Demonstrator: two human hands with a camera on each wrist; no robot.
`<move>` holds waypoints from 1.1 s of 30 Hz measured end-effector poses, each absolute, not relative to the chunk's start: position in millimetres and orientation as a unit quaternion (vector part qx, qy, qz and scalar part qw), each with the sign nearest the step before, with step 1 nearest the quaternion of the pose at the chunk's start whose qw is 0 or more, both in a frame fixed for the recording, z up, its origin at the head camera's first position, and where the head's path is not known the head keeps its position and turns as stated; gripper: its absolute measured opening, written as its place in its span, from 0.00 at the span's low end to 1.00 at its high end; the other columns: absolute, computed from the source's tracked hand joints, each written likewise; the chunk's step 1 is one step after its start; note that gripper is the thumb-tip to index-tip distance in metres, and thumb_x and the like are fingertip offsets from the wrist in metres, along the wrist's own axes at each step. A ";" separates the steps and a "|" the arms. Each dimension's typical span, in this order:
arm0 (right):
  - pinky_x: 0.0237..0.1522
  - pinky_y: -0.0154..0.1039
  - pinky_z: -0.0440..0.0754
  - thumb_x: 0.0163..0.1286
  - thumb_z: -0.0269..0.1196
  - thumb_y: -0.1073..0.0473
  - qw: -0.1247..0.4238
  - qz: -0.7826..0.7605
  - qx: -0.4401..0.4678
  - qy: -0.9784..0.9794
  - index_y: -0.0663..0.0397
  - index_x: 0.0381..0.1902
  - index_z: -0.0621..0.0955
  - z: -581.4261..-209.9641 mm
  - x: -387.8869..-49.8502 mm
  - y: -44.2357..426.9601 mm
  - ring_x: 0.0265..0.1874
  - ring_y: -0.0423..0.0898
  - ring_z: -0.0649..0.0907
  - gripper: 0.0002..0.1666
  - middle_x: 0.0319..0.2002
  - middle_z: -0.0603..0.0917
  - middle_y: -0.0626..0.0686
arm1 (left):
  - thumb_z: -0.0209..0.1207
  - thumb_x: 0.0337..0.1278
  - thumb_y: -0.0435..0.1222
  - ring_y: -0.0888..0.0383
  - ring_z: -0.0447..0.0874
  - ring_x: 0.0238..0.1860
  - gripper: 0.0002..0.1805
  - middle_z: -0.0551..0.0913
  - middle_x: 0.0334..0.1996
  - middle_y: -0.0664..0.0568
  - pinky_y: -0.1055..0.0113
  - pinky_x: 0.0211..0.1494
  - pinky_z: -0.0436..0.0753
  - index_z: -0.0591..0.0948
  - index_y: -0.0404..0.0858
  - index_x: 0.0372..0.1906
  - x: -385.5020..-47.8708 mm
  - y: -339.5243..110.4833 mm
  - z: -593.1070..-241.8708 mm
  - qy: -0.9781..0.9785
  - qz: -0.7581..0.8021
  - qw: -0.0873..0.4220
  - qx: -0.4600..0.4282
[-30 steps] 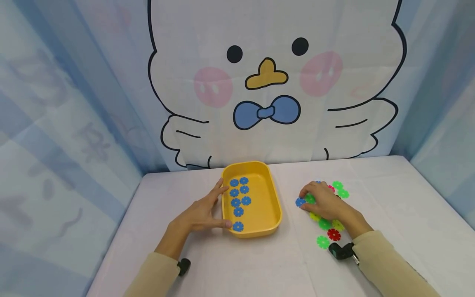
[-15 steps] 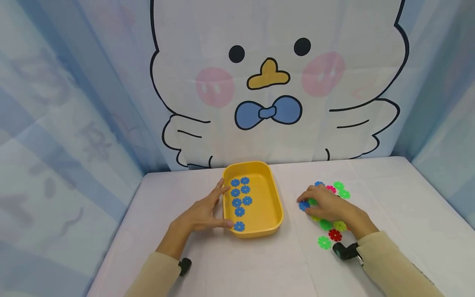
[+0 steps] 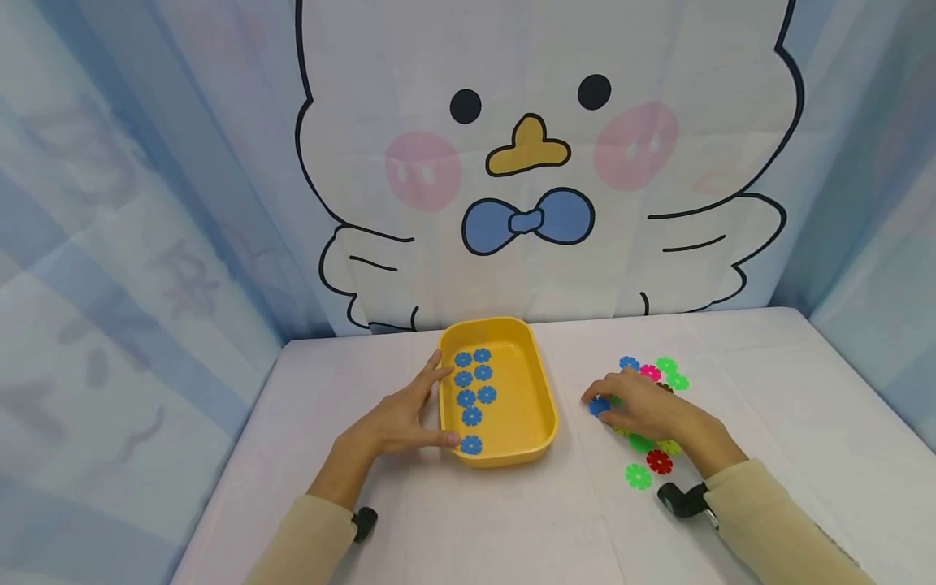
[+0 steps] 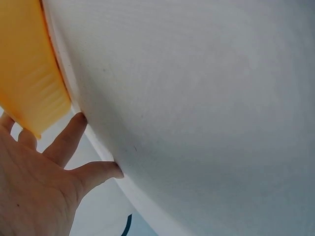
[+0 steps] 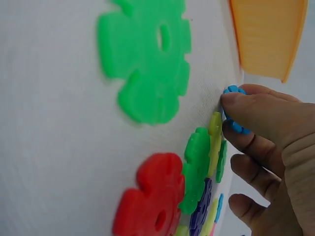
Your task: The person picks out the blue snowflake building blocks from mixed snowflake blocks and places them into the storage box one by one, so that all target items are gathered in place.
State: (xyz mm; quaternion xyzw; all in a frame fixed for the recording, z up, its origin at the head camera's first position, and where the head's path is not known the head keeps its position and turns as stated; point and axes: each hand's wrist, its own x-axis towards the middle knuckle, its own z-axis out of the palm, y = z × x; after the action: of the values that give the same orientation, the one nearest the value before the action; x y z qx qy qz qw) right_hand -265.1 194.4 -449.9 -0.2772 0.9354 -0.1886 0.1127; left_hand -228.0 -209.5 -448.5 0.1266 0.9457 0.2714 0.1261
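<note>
My right hand [image 3: 639, 404] pinches a blue flower-shaped plastic disc [image 5: 240, 127] between thumb and fingers, low over the table at the left side of a loose pile of such discs. Part of that disc is hidden by the fingertips. My left hand [image 3: 402, 414] rests with spread fingers and thumb along the left side of a yellow tray [image 3: 543, 431]. In the left wrist view the fingers look nearly straight beside the tray wall. Inside the tray, several blue discs [image 3: 486, 395] lie in two columns along its left half.
Around my right hand lie green discs [image 3: 639, 476], a red disc [image 3: 660, 462], a pink disc [image 3: 650, 372] and another blue disc [image 3: 629, 363]. Yellow and dark discs sit partly under the hand. A white cloth covers the table [image 3: 526, 528]; a printed curtain [image 3: 526, 276] hangs behind it.
My right hand has shifted slightly right and toward me along with the blue disc at its fingertips, uncovering another blue disc at the back. The left hand and tray stay put.
</note>
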 end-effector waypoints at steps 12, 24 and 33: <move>0.57 0.51 0.83 0.68 0.71 0.53 0.150 -0.184 -0.280 0.930 0.46 0.57 0.85 -442.3 -262.7 200.3 0.49 0.47 0.77 0.20 0.52 0.85 0.46 | 0.70 0.41 0.69 0.49 0.66 0.77 0.60 0.30 0.80 0.78 0.39 0.74 0.69 0.52 0.68 0.81 -226.5 -208.6 -446.5 0.944 0.275 0.130 0.123; 0.64 0.60 0.79 0.67 0.73 0.51 0.092 -0.254 -0.299 0.915 0.42 0.56 0.84 -449.5 -262.2 198.5 0.57 0.52 0.78 0.20 0.52 0.82 0.43 | 0.70 0.41 0.70 0.48 0.64 0.78 0.60 0.31 0.81 0.77 0.38 0.74 0.68 0.53 0.67 0.81 -225.4 -210.0 -447.5 0.945 0.277 0.127 0.117; 0.63 0.61 0.79 0.67 0.72 0.49 0.068 -0.276 -0.286 0.915 0.43 0.56 0.84 -446.6 -261.4 194.7 0.60 0.54 0.76 0.20 0.56 0.81 0.46 | 0.69 0.40 0.71 0.47 0.61 0.79 0.59 0.31 0.81 0.77 0.37 0.74 0.68 0.54 0.69 0.80 -227.0 -209.1 -448.4 0.948 0.267 0.125 0.122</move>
State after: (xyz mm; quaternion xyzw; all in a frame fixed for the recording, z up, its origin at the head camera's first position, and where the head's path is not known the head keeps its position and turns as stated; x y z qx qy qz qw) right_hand -261.4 194.7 -446.6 -0.2862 0.9151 -0.2757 0.0683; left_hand -227.0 -209.1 -448.4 0.1220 0.9476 0.2675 0.1253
